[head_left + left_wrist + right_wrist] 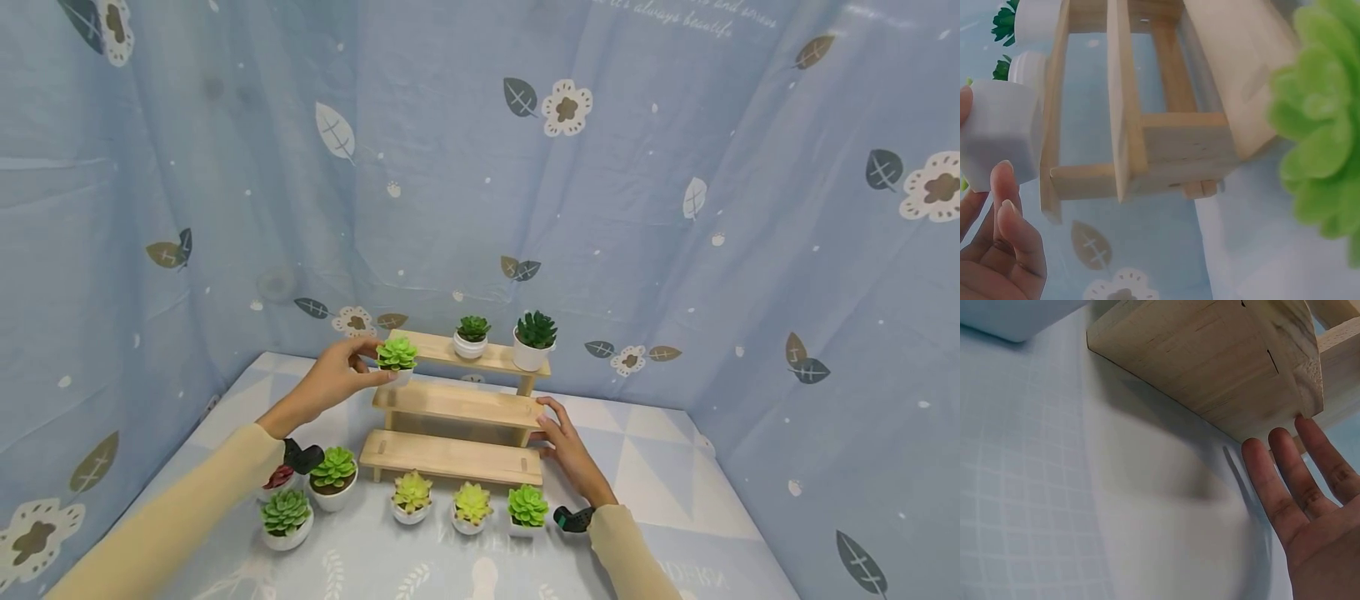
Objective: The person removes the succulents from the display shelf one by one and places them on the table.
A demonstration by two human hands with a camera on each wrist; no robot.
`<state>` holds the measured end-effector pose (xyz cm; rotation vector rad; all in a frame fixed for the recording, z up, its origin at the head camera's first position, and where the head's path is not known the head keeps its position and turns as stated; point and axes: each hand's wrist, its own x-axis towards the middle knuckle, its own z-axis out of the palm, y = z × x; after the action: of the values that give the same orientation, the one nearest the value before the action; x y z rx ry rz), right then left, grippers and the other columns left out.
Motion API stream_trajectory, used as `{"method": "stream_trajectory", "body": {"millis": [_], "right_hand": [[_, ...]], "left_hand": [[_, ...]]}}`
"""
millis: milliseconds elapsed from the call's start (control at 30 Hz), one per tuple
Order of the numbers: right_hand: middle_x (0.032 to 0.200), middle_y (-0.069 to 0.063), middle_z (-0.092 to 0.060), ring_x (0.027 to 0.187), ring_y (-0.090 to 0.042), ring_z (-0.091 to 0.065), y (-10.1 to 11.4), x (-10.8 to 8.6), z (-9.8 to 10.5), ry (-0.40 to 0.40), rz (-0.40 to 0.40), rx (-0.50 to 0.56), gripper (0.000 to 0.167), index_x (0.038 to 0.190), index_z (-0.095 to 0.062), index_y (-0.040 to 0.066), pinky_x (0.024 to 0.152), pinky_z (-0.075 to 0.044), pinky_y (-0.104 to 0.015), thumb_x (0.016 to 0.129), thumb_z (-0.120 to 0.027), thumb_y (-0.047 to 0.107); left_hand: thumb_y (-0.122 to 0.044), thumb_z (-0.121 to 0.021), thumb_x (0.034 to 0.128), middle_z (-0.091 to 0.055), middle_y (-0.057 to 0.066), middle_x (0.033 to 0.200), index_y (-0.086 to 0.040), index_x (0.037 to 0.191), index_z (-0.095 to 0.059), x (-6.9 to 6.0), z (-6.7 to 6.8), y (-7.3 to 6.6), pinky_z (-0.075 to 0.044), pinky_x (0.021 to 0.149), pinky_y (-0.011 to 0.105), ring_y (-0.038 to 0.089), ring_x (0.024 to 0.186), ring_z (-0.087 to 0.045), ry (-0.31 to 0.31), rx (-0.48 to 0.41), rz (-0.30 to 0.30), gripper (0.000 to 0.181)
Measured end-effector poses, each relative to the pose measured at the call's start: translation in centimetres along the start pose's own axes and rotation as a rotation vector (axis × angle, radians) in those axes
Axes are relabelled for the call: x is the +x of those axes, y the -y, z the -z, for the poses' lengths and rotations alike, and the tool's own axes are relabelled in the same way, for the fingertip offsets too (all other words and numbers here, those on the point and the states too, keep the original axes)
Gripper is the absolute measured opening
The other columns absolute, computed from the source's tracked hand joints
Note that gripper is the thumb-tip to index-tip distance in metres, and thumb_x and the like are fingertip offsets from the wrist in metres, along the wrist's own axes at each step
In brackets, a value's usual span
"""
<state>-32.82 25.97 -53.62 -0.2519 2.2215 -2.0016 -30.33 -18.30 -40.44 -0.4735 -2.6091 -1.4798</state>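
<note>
My left hand grips a white-potted bright green succulent at the left end of the top tier of a wooden three-step stand. In the left wrist view its white pot is between the fingers, close to the top board; whether it touches the board I cannot tell. My right hand is at the right end of the middle step, fingertips against the wood. The right wrist view shows three of its fingers nearly straight beside the stand. On the top tier stand a small succulent and a dark green one.
Before the stand are two yellow-green succulents and a green one. At the left are two green succulents and a dark red one, partly hidden. A blue patterned curtain encloses the table.
</note>
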Motion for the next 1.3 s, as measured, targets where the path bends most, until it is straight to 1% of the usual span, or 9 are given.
{"method": "stream_trajectory", "body": {"millis": [233,333,500,567,733,933,1133,1300], "right_hand": [[0.138,-0.018,-0.053,0.115,-0.036,-0.058,0.0,0.1,0.2,0.013,0.003,0.006,0.047,0.151,-0.039,0.034,0.084,-0.051,-0.041,0.107,-0.053,0.045],[0.137,-0.018,-0.054,0.114,-0.034,-0.059,0.0,0.1,0.3,0.017,0.002,0.003,0.048,0.151,-0.039,0.034,0.084,-0.051,-0.041,0.107,-0.054,0.045],[0.137,-0.017,-0.054,0.114,-0.034,-0.058,0.0,0.2,0.3,0.013,-0.008,0.003,0.049,0.151,-0.040,0.036,0.084,-0.050,-0.041,0.106,-0.055,0.048],[0.137,-0.017,-0.053,0.115,-0.035,-0.058,0.0,0.2,0.3,0.016,-0.009,0.001,0.049,0.151,-0.040,0.037,0.085,-0.050,-0.042,0.106,-0.055,0.049],[0.138,-0.018,-0.053,0.116,-0.036,-0.058,0.0,0.2,0.2,0.014,-0.012,-0.006,0.049,0.151,-0.040,0.038,0.086,-0.050,-0.042,0.106,-0.055,0.050],[0.140,-0.018,-0.051,0.116,-0.036,-0.057,-0.1,0.2,0.2,0.007,-0.010,-0.003,0.052,0.152,-0.039,0.035,0.084,-0.050,-0.041,0.105,-0.055,0.050],[0.143,-0.020,-0.049,0.116,-0.034,-0.059,-0.4,0.2,0.2,0.016,0.002,0.000,0.055,0.153,-0.037,0.034,0.086,-0.053,-0.043,0.105,-0.054,0.053],[0.143,-0.018,-0.049,0.118,-0.035,-0.059,-0.3,0.2,0.2,0.018,0.005,0.006,0.054,0.152,-0.038,0.036,0.086,-0.053,-0.043,0.104,-0.055,0.054]], "left_hand": [[-0.047,-0.082,0.0870,-0.060,0.012,0.126,-0.011,0.147,-0.054,-1.0,0.1,0.0,-0.050,0.069,0.040,0.025,0.092,-0.059,-0.004,0.004,0.009,0.076],[-0.047,-0.082,0.0870,-0.061,0.010,0.122,-0.010,0.147,-0.053,-1.3,0.2,-0.2,-0.050,0.069,0.039,0.024,0.091,-0.058,0.002,0.018,-0.007,0.076],[-0.041,-0.084,0.0876,-0.062,0.011,0.119,-0.007,0.146,-0.054,-1.9,0.4,-0.6,-0.050,0.065,0.039,0.025,0.088,-0.058,0.017,0.020,-0.038,0.074],[-0.040,-0.084,0.0875,-0.062,0.010,0.117,-0.007,0.145,-0.054,-2.3,0.5,-0.7,-0.050,0.064,0.039,0.025,0.088,-0.058,0.021,0.021,-0.032,0.073],[-0.047,-0.083,0.0864,-0.062,0.007,0.116,-0.011,0.146,-0.054,-3.1,0.5,-0.8,-0.049,0.067,0.041,0.026,0.088,-0.058,0.028,0.034,-0.015,0.075],[-0.047,-0.083,0.0862,-0.062,0.006,0.120,-0.011,0.145,-0.054,-4.0,0.3,-0.7,-0.050,0.070,0.041,0.024,0.088,-0.059,0.024,0.041,-0.022,0.075],[-0.045,-0.083,0.0873,-0.061,0.007,0.121,-0.010,0.146,-0.054,-5.3,0.3,-0.6,-0.050,0.069,0.039,0.024,0.088,-0.059,0.020,0.041,-0.018,0.074],[-0.043,-0.083,0.0876,-0.061,0.007,0.118,-0.009,0.145,-0.054,-6.2,0.3,-0.2,-0.049,0.065,0.037,0.024,0.087,-0.059,0.021,0.033,-0.020,0.073]]}}
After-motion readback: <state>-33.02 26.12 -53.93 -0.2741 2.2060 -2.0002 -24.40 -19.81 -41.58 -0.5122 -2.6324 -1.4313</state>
